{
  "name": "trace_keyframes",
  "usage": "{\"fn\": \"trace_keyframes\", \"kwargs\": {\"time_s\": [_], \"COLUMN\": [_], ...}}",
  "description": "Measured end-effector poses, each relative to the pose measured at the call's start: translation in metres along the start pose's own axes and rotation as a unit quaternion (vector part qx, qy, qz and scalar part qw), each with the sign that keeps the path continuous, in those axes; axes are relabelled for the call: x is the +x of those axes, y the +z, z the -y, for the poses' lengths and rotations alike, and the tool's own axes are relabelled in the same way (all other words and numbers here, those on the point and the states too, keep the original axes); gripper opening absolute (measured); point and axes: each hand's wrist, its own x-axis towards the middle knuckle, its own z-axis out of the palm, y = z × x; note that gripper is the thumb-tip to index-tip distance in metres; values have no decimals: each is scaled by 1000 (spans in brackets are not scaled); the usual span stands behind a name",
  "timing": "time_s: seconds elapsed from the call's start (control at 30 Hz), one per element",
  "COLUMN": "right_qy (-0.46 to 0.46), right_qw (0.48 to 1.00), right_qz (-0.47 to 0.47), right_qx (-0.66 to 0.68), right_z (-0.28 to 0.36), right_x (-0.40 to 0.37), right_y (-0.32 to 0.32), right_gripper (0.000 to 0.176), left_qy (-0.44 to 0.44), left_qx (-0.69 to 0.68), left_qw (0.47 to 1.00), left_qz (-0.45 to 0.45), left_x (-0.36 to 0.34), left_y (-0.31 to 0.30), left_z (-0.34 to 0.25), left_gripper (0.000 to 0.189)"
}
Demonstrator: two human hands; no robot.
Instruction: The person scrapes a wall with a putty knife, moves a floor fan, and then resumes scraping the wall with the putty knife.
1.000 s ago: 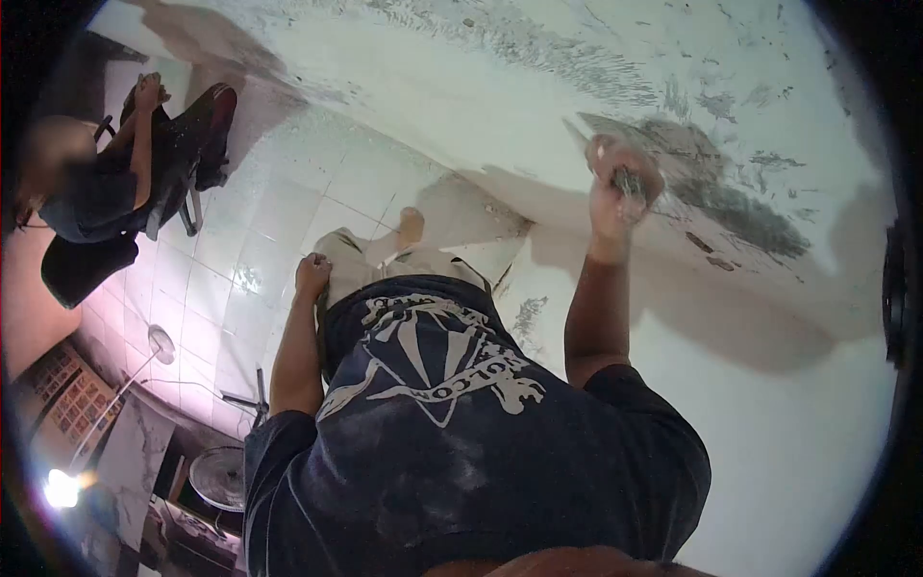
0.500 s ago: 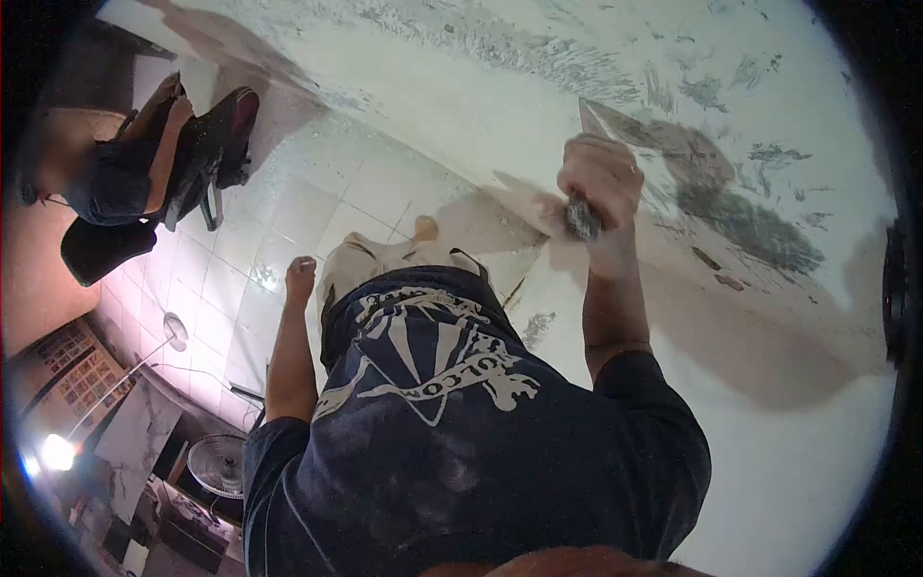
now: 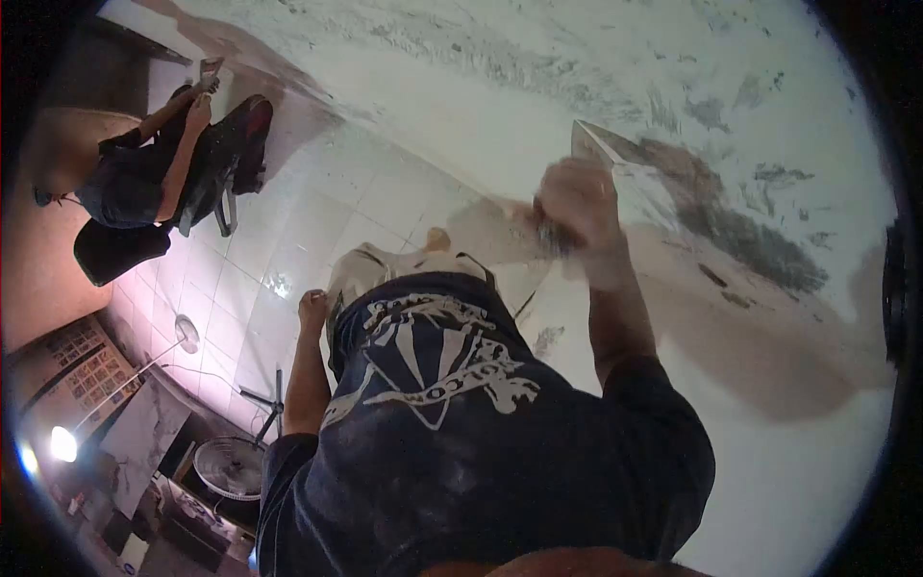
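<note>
The right hand [image 3: 580, 207] is clamped on the handle of a flat-bladed scraper [image 3: 598, 144], which is held at the pale wall [image 3: 461, 125], above the wall's lower edge and near the corner of the tiled floor [image 3: 317, 197]. Whether the wall is touched by the blade cannot be told. The left hand [image 3: 313, 306] is lowered just beside the light trousers [image 3: 361, 271], its fingers curled; whether anything is held in it cannot be told.

Beside the blade, the wall is marked by dark grey patches [image 3: 760, 245]. The floor's edge along the wall is approached by a foot [image 3: 437, 238]. Well apart, near the far end of that edge, a chair [image 3: 115, 255] is occupied by another person [image 3: 125, 188], by whose hands a flat tool [image 3: 211, 69] is held. By the floor's opposite edge, a lit lamp [image 3: 63, 444] and a round fan [image 3: 229, 468] are seen.

Most of the scraper's handle is covered by the right hand and blurred. The blade is pointed away from the wearer's body, up the wall; the long axis is slanted, with the handle end set lower, toward the floor corner.
</note>
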Motion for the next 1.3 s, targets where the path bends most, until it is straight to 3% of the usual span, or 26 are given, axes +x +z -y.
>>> {"fn": "trace_keyframes", "kwargs": {"time_s": [0.07, 0.1, 0.13, 0.2, 0.3, 0.33, 0.4, 0.43, 0.47, 0.5, 0.57, 0.63, 0.73, 0.77, 0.87, 0.9, 0.93, 1.03, 1.13, 1.2, 1.3], "right_qy": [-67, -77, -92, -117, -155, -153, -42, -95, -79, -65, -140, -130, -186, -198, -130, -146, -153, -170, -127, -172, -126], "right_qw": [993, 989, 988, 993, 979, 979, 996, 995, 993, 988, 983, 991, 978, 978, 988, 988, 987, 985, 991, 980, 990], "right_qz": [-53, -62, -112, -26, -112, -114, -68, -35, -38, -43, -67, -17, -88, -57, -49, -18, -53, -25, 0, -85, -23], "right_qx": [86, 110, -47, -14, 75, 75, 24, 14, 73, 132, 99, -15, 40, -1, -60, -55, 13, -23, -36, 51, -59], "right_z": [19, 20, 17, 14, 40, 28, -3, -4, 7, 19, 18, -10, 37, 40, 2, 19, 32, 30, 21, 41, 6], "right_x": [-1, -4, 2, 8, 15, 13, 9, 5, 4, 4, 4, 11, 22, 23, 29, 33, 32, 33, 35, 35, 43], "right_y": [-3, -3, 4, 6, -13, -6, 15, 17, 14, 12, 15, 30, 25, 19, 45, 33, 30, 24, 36, 32, 47], "right_gripper": [28, 25, 28, 39, 36, 36, 35, 35, 34, 34, 32, 31, 33, 37, 36, 35, 33, 34, 32, 31, 31], "left_qy": [8, 27, 28, 45, 55, 56, 72, 86, 27, 57, 78, 20, 48, 44, 64, 51, 50, 69, 67, 43, 23], "left_qx": [117, 61, 69, 131, 106, 87, 122, 150, 127, 127, 136, 99, 129, 118, 117, 124, 119, 123, 109, 126, 86], "left_qw": [993, 998, 997, 990, 993, 995, 990, 985, 992, 990, 988, 995, 991, 992, 991, 991, 991, 990, 992, 991, 996], "left_qz": [-10, -8, -5, 14, -2, -2, 5, 7, 8, -3, -2, 11, 11, 5, 6, 28, 22, 0, -5, -8, -30], "left_x": [-4, -5, -9, -5, -6, -7, -12, -13, -1, 4, -5, -8, -7, -7, -7, -5, -1, -14, -6, -10, -15], "left_y": [-4, -4, -5, -1, 3, 4, 5, 6, 9, 11, 9, 12, 12, 13, 15, 15, 16, 18, 23, 22, 23], "left_z": [2, 3, 3, -5, -12, -15, -22, -27, -14, -15, -10, -23, -31, -32, -33, -34, -34, -34, -19, -16, -19], "left_gripper": [28, 28, 28, 28, 25, 25, 25, 25, 25, 25, 25, 25, 26, 26, 28, 29, 29, 29, 28, 28, 26]}}
